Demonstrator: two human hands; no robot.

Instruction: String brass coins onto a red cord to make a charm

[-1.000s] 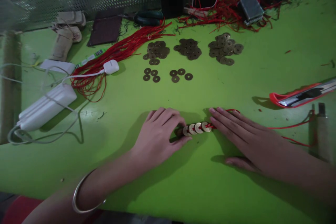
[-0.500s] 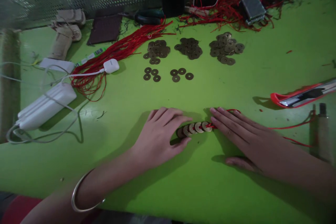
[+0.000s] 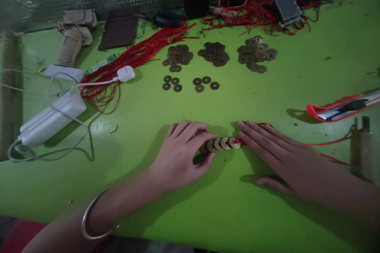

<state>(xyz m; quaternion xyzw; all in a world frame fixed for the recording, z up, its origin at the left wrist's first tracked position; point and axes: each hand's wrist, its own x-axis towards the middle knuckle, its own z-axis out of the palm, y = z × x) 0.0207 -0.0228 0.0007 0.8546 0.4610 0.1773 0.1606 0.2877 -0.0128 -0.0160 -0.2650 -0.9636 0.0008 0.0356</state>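
Note:
A string of overlapping round coins (image 3: 225,143), knotted with red cord, lies on the green table. My left hand (image 3: 181,154) curls around its left end, forefinger along the upper edge and thumb at the lower edge. The coins deepest in that grip are partly hidden. My right hand (image 3: 276,154) lies flat and open, fingertips pressing beside the string's right end, where the cord runs under them. Loose red cord ends (image 3: 329,142) come out to the right of this hand.
Beyond the hands lie small coin groups (image 3: 172,83) and larger coin piles (image 3: 213,54). A red cord bundle (image 3: 136,53) and white power adapter (image 3: 55,120) are at left. At right are a red utility knife (image 3: 341,106) and a wooden-handled tool (image 3: 367,150).
My left thumb and forefinger have closed in slightly on the coins. My right hand has stayed flat in place.

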